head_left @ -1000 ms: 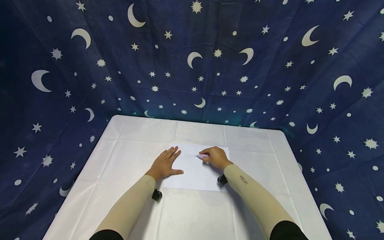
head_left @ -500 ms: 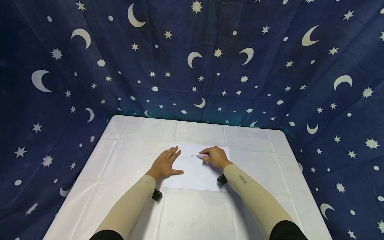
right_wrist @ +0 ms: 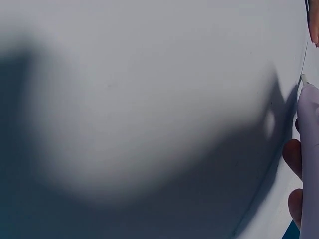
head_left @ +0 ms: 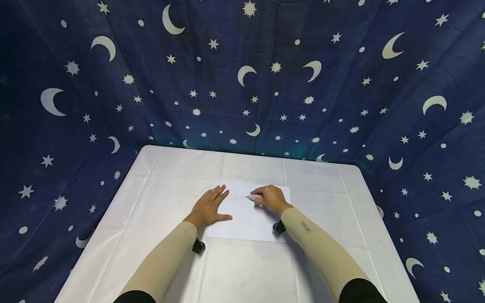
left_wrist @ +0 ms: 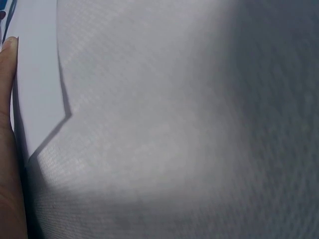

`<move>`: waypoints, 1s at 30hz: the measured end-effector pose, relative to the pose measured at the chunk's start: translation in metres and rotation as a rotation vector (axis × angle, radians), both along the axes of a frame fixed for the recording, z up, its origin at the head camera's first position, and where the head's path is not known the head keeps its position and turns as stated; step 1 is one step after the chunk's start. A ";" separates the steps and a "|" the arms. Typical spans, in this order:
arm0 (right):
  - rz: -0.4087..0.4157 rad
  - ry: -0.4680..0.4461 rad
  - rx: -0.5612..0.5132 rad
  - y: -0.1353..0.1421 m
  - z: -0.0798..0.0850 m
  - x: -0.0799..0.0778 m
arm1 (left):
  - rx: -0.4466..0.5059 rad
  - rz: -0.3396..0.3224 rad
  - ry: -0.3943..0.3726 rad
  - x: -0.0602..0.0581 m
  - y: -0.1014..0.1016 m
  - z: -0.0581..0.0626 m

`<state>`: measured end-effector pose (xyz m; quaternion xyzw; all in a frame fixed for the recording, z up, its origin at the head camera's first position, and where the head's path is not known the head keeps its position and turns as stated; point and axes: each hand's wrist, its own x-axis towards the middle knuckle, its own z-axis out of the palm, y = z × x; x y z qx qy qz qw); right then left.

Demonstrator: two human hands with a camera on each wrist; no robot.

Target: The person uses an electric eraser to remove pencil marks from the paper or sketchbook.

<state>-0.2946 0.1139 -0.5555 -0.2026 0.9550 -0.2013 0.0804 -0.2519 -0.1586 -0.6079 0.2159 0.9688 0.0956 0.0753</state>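
Note:
A white sheet of paper (head_left: pixel 246 225) lies on the table. My left hand (head_left: pixel 207 207) rests flat on its left side with the fingers spread; part of that hand (left_wrist: pixel 7 94) shows at the left edge of the left wrist view. My right hand (head_left: pixel 273 198) grips a thick, pale lilac pen-shaped tool (head_left: pixel 255 197) over the upper part of the sheet. In the right wrist view the tool (right_wrist: pixel 310 149) has a small white tip (right_wrist: pixel 304 78) close at the paper. A fine dark line (head_left: pixel 239 195) runs leftward from the tip. Whether it writes or cuts I cannot tell.
A white creased cloth (head_left: pixel 174 168) covers the table. Behind it hangs a dark blue curtain (head_left: pixel 223 75) with moons and stars. Small black wrist cameras (head_left: pixel 198 246) sit under both forearms, which wear beige sleeves (head_left: pixel 314 240).
My right hand and the lilac tool have shifted slightly left, and the tip covers more of the line's right end. My left hand has stayed in place.

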 end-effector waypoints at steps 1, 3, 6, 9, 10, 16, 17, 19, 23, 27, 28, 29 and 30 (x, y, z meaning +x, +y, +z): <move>-0.002 0.002 -0.001 0.000 -0.001 0.000 | 0.000 -0.001 0.000 0.000 0.000 0.000; -0.002 0.007 -0.001 -0.001 -0.002 -0.001 | 0.007 -0.002 0.001 0.000 0.001 0.001; 0.003 0.017 -0.006 -0.002 -0.003 -0.002 | 0.012 -0.005 0.000 0.000 0.001 0.001; 0.011 0.027 -0.007 -0.001 -0.004 -0.002 | 0.010 -0.005 0.000 0.000 0.001 0.001; 0.012 0.028 -0.005 -0.001 -0.005 -0.002 | 0.008 -0.004 0.000 0.000 0.001 0.001; -0.010 0.013 -0.004 0.003 -0.003 -0.001 | -0.004 0.001 0.000 0.000 0.000 0.001; -0.014 0.010 -0.005 0.003 -0.002 0.000 | -0.003 0.002 -0.002 0.000 0.000 0.002; -0.014 0.011 -0.007 0.003 -0.002 0.000 | -0.002 0.003 -0.005 0.000 0.000 0.002; -0.005 0.014 -0.012 0.002 -0.003 0.000 | -0.010 0.004 -0.012 0.001 0.000 0.002; 0.006 0.024 -0.020 0.000 -0.006 -0.001 | -0.013 0.001 -0.005 0.000 0.000 0.001; 0.009 0.026 -0.023 -0.001 -0.007 -0.002 | -0.013 0.001 0.000 -0.001 0.000 0.000; 0.012 0.030 -0.026 -0.001 -0.007 -0.002 | -0.014 0.001 0.004 -0.001 0.000 -0.001; 0.014 0.034 -0.026 -0.001 -0.008 -0.003 | -0.009 0.002 0.007 -0.001 0.000 -0.001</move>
